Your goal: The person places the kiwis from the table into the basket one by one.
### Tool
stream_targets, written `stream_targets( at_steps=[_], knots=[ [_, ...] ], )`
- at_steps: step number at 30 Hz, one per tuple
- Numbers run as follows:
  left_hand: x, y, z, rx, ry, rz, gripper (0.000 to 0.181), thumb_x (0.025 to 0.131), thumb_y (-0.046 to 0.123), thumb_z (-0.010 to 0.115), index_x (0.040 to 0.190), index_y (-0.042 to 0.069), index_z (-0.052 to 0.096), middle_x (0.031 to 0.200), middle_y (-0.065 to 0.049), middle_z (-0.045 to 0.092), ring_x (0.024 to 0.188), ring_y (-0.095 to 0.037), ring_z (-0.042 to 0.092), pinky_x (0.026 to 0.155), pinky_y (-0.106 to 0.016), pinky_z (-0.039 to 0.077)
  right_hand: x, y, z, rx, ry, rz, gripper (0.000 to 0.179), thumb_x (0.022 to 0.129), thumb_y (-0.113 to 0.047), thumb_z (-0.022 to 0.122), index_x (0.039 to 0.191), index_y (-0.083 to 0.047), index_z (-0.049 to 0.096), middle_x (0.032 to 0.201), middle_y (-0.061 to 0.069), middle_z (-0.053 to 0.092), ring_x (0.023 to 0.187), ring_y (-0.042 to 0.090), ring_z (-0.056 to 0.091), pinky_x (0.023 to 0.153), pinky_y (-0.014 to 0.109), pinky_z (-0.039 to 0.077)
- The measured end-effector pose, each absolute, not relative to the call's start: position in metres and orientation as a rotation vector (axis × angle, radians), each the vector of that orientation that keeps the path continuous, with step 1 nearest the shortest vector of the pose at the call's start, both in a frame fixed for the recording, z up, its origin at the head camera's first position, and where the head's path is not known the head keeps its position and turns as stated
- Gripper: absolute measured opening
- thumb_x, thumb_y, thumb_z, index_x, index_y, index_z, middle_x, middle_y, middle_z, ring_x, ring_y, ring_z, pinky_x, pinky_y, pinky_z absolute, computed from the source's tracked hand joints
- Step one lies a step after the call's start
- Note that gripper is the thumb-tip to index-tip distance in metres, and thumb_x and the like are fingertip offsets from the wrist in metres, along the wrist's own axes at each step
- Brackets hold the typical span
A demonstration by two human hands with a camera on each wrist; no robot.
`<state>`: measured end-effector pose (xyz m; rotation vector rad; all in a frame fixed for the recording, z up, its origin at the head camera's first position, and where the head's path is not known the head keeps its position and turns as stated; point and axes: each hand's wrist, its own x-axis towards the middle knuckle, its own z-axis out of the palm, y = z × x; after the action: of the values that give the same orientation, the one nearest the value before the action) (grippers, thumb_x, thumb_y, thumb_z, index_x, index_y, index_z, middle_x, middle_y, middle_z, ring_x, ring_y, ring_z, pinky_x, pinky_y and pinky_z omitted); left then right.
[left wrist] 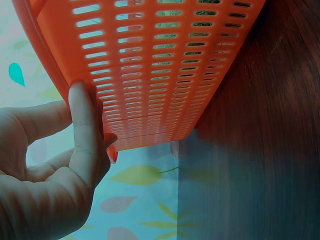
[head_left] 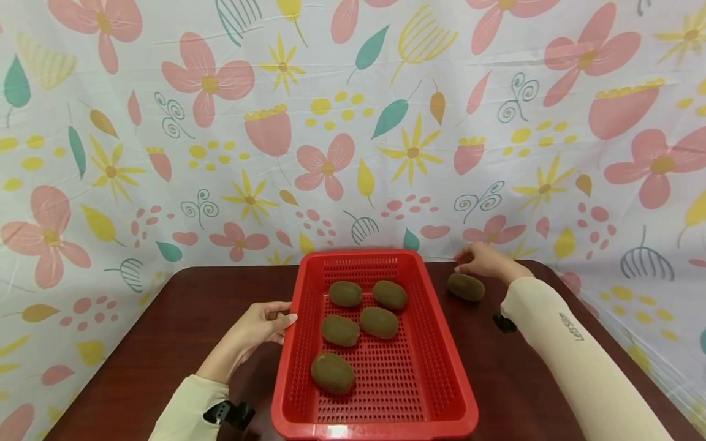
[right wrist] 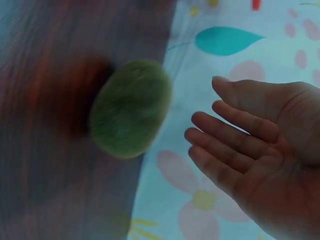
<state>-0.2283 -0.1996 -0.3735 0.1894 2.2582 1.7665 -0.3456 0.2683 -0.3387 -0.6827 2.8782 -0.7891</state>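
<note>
A red plastic basket (head_left: 380, 430) with slotted walls holds several brown kiwis, among them one (head_left: 333, 373) lying apart at the near left. At the basket's left rim, my left hand (head_left: 263, 329) pinches the edge, thumb on top and fingers against the outer side. The left wrist view shows this hand (left wrist: 75, 150) on the rim beside the slotted wall (left wrist: 150, 65). A lone kiwi (head_left: 466, 286) lies on the table to the right of the basket. Just behind and above it is my right hand (head_left: 488, 260), whose loosely bent fingers are apart from the kiwi (right wrist: 131, 109) in the right wrist view.
The dark brown wooden table (head_left: 220, 294) extends on both sides of the basket. A flower-printed white cloth (head_left: 331, 233) hangs along the table's far edge. Dark wrist devices sit on the left cuff (head_left: 228, 413) and the right cuff (head_left: 504, 321).
</note>
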Motion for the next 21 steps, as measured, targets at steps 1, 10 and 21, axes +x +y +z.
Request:
stream_targets(
  at_steps=[1, 10, 21],
  knots=[
    [-0.228, -0.2, -0.373, 0.19, 2.26, 1.764, 0.054, 0.096, 0.015, 0.06, 0.137, -0.014, 0.041, 0.093, -0.014, 0.063, 0.074, -0.021, 0.067, 0.069, -0.035, 0.058, -0.347, 0.272, -0.343, -0.683, 2.899, -0.777, 0.031, 0.087, -0.005, 0.067, 0.107, 0.018, 0.061, 0.1, 0.029, 0.066, 0.094, 0.04, 0.063, 0.082, 0.049, 0.052],
    [-0.229, -0.199, -0.373, 0.188, 2.272, 1.76, 0.054, 0.096, 0.014, 0.06, 0.137, -0.014, 0.041, 0.092, -0.014, 0.063, 0.075, -0.022, 0.067, 0.07, -0.036, 0.058, -0.351, 0.288, -0.372, -0.572, 2.94, -0.762, 0.035, 0.087, -0.004, 0.067, 0.111, 0.02, 0.057, 0.11, 0.036, 0.059, 0.1, 0.047, 0.058, 0.081, 0.05, 0.052],
    [-0.229, -0.2, -0.373, 0.189, 2.267, 1.753, 0.054, 0.096, 0.015, 0.06, 0.138, -0.013, 0.041, 0.092, -0.013, 0.063, 0.075, -0.021, 0.067, 0.069, -0.035, 0.058, -0.355, 0.287, -0.378, -0.483, 2.792, -0.723, 0.054, 0.086, -0.007, 0.069, 0.126, 0.021, 0.047, 0.124, 0.04, 0.05, 0.116, 0.053, 0.047, 0.092, 0.054, 0.046]
  ],
)
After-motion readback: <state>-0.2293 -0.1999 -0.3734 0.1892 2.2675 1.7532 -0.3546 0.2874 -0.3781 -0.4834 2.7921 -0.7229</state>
